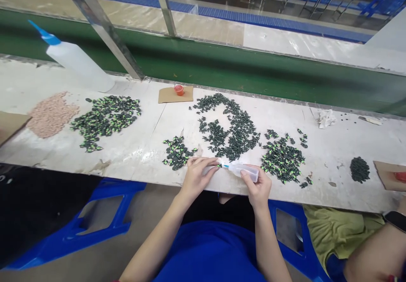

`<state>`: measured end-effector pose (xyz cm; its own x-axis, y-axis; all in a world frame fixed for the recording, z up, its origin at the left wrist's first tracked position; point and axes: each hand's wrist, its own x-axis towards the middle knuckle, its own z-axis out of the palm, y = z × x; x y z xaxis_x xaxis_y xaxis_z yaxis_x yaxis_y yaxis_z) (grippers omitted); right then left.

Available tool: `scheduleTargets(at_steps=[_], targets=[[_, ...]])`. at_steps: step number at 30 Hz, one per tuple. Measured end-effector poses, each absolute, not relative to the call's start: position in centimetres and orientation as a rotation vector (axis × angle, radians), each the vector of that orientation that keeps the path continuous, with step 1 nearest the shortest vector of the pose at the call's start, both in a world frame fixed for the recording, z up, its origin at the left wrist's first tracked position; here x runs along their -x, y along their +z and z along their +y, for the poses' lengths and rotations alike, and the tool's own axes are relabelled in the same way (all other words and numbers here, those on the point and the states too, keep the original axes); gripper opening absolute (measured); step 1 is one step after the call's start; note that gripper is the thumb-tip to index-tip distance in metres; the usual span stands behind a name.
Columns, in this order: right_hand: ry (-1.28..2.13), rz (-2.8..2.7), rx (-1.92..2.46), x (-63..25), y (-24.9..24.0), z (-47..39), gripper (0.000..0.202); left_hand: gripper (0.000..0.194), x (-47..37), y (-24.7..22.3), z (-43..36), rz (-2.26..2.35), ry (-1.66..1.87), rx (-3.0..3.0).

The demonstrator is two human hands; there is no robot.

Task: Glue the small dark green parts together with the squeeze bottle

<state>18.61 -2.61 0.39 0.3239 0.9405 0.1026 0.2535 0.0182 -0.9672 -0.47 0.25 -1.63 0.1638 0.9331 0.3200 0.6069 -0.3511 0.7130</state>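
Note:
Between its fingertips my left hand (199, 175) pinches a small dark piece with a bit of green (219, 165). My right hand (258, 186) is closed around a small translucent squeeze bottle (245, 171), tilted so that its blue nozzle (226, 166) points left at the piece. Whether the tip touches it I cannot tell. Left of my left hand lies a small pile of black-and-green pieces (177, 153). A bigger pile of such pieces (283, 159) is right of my right hand. Plain dark pieces (239, 134) are spread just beyond both hands.
A large white bottle (80, 66) stands at the back left, near a pinkish pile (52, 114) and more black-and-green pieces (106, 119). A red cup (179, 89) sits on cardboard (165, 96). Metal posts (101, 28) rise behind. At right is another person's arm (377, 252).

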Motion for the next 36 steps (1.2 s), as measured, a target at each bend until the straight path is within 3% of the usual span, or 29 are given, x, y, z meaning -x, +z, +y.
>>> scheduleTargets(at_steps=[36], targets=[[0.816,-1.170,1.553,-18.39,0.76,-2.44,0.022,0.012,0.47,-1.46,0.30,1.489,1.026,-1.977]])
